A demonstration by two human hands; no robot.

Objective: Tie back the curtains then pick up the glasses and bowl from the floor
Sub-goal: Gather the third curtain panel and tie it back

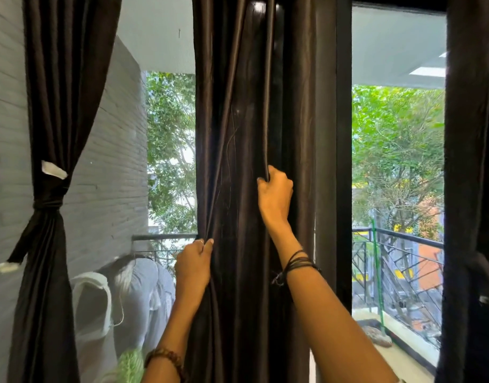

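Dark brown satin folds fill the middle of the view: a long, glossy middle curtain [237, 134] hangs gathered in front of a black window post [344, 134], and both hands hold it. The left hand [194, 264], lower down at the curtain's left edge, has thumb and fingers curled round that edge and pinches a bunch of fabric; a brown wooden bead bracelet [165, 357] sits on that forearm. The right hand [275, 193] is raised higher, near the curtain's centre, with its fingers closed tight round a narrow vertical fold; thin black cord bracelets [298, 262] wrap that wrist. To the left, a second dark brown curtain [58, 78] is already cinched at its waist by a knotted dark fabric tie-back [48, 203] with white ends, hanging against a grey painted brick wall [5, 134]. At the far right edge a third dark curtain [470, 161] hangs, and it seems gathered low down, though the blur there hides how. Through the glass, pale laundry [143, 286] hangs on the balcony behind the left pane, a black metal railing [403, 239] runs across the right pane, and green trees [395, 139] stand beyond it. Neither glasses nor bowl shows in this view.
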